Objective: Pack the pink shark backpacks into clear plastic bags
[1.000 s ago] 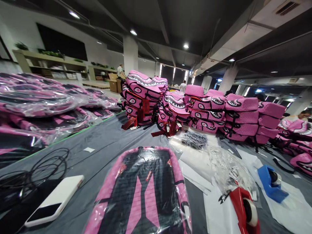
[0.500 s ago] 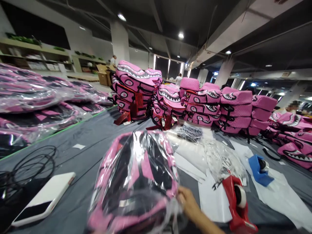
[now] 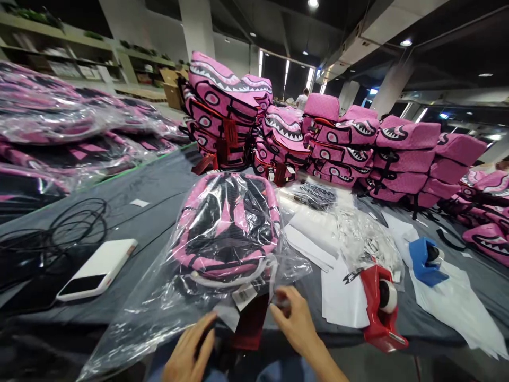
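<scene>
A pink and black backpack (image 3: 234, 212) lies on the table in a clear plastic bag (image 3: 143, 313), straps side up. The bag's loose end spreads toward me and off the front edge. White tags (image 3: 244, 296) and a dark red tag (image 3: 251, 323) hang at the backpack's near end, beside a whitish strip. My left hand (image 3: 191, 347) is by the tags at the bag's near edge, fingers stretched out and apart. To the right of the red tag is my right hand (image 3: 296, 318), thumb and bent forefinger apart, with nothing visible between them.
Stacked pink backpacks (image 3: 222, 122) line the far side; bagged ones (image 3: 59, 143) are piled at left. A white power bank (image 3: 99, 268) and black cables (image 3: 79, 228) lie left. At right are a red tape dispenser (image 3: 376, 313), a blue tape dispenser (image 3: 425, 262), and white sheets (image 3: 344, 297).
The bagged backpack has moved away from me and now lies flat, its bag's loose end spread toward me. My right hand has released its side and moved nearer; my left hand has come into view.
</scene>
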`<state>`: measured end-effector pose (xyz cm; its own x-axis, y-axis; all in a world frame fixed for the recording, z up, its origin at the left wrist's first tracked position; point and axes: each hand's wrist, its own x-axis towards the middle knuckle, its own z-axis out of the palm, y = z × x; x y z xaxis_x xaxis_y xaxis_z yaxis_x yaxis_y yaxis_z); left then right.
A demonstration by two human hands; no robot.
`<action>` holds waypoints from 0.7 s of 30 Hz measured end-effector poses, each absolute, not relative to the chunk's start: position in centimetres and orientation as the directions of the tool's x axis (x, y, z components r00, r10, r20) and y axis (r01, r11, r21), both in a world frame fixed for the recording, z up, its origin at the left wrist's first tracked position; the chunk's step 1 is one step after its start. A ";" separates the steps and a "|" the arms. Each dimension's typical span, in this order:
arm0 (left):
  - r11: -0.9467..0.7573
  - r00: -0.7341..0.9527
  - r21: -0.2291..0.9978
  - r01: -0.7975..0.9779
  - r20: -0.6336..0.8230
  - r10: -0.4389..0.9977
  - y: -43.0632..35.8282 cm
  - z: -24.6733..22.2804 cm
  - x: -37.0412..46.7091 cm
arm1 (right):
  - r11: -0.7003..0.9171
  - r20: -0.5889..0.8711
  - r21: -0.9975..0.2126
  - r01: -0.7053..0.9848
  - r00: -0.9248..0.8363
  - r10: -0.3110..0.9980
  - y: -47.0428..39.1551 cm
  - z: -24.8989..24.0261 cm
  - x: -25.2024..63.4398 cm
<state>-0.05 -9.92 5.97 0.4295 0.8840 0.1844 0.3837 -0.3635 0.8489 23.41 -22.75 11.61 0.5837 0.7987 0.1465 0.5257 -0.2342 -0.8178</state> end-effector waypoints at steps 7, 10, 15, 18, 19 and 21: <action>-0.668 0.542 0.627 0.401 0.426 0.724 -8.1 6.9 7.7 | -0.233 0.057 -0.908 0.347 0.655 0.753 -16.9 9.0 25.2; -0.453 0.630 0.817 0.358 0.147 0.763 -10.1 6.7 8.1 | -0.252 0.027 -0.907 0.339 0.641 0.767 -18.6 9.2 26.5; -0.461 0.814 0.849 0.260 0.063 0.577 -12.8 6.8 7.3 | -0.285 -0.074 -0.903 0.323 0.535 0.842 -22.6 10.5 26.8; -0.749 0.792 0.635 0.191 0.351 0.500 -11.3 7.7 7.9 | -0.331 -0.107 -0.878 0.346 0.533 0.840 -23.8 11.1 26.3; -0.849 0.799 0.503 0.160 0.439 0.410 -10.4 8.3 8.5 | -0.354 -0.119 -0.865 0.356 0.540 0.833 -24.1 11.3 26.1; -0.979 0.855 0.197 0.049 0.498 0.142 -8.4 10.0 10.2 | -0.406 -0.130 -0.822 0.398 0.563 0.816 -24.7 11.2 25.4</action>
<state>10.19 -8.45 10.01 0.8552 0.1424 0.4983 0.0485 -0.9793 0.1966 25.37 -24.70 11.23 0.5633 0.8159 -0.1305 0.3981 -0.4064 -0.8224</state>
